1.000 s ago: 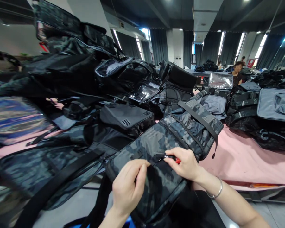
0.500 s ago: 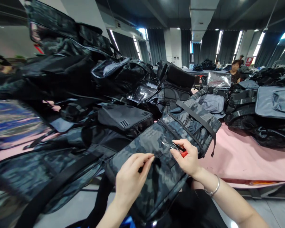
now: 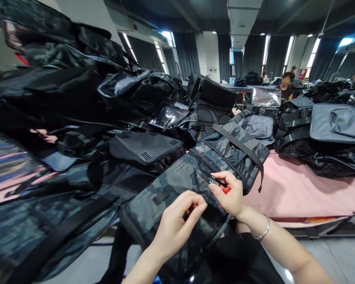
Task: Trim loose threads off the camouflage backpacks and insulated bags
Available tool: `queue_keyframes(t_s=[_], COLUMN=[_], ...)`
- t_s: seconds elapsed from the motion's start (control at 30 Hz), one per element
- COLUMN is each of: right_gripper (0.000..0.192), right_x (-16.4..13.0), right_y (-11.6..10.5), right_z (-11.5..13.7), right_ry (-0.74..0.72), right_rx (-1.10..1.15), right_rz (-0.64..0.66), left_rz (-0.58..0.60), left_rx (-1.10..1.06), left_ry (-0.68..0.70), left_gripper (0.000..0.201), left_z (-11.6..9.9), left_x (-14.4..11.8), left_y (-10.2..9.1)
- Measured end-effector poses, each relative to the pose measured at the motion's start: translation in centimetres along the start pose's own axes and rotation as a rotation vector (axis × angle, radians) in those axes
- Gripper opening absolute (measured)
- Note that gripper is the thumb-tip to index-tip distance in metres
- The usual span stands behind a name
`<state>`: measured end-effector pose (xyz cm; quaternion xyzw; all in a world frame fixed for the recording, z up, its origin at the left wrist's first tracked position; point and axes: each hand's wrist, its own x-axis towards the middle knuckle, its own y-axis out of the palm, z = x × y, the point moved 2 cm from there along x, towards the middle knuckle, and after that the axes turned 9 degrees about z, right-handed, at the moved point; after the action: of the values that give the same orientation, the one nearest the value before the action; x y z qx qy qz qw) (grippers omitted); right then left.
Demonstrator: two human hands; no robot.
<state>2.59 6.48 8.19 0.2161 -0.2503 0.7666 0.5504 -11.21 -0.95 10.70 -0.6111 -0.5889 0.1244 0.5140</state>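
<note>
— Under both hands, what's lying there?
— A camouflage bag (image 3: 195, 185), propped across the lap. The left hand (image 3: 177, 227) is pinching something small at the fabric, too small to name.
— And the right hand (image 3: 229, 193)?
— It's gripping red-handled snips (image 3: 217, 182), blades pointing at the seam. Best keeping the fabric taut, I'd judge.
— Beyond them?
— More bags (image 3: 142, 102) piling on the pink table (image 3: 298, 189).
</note>
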Motion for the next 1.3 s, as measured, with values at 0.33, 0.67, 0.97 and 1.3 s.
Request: queue_keyframes(t_s=[0.33, 0.67, 0.97, 1.3], right_gripper=[0.022, 0.021, 0.025, 0.025], right_x=[-1.6, -4.0, -3.2, -3.6], right_y=[-1.9, -3.8, -3.9, -3.3], right_z=[1.2, 0.5, 0.5, 0.2], right_ry=[-0.031, -0.076, -0.193, -0.469], right_rx=[-0.177, -0.483, -0.638, -0.876], right_rz=[-0.027, 0.280, 0.431, 0.311], left_rz=[-0.081, -0.137, -0.220, -0.203], left_rx=[0.505, 0.549, 0.355, 0.279], left_ry=[0.142, 0.217, 0.099, 0.138], left_gripper=[0.026, 0.011, 0.009, 0.010], left_z=[0.8, 0.1, 0.4, -0.2], left_x=[-0.2, -0.7, -1.7, -2.2], left_y=[2.4, 2.2, 1.1, 0.9])
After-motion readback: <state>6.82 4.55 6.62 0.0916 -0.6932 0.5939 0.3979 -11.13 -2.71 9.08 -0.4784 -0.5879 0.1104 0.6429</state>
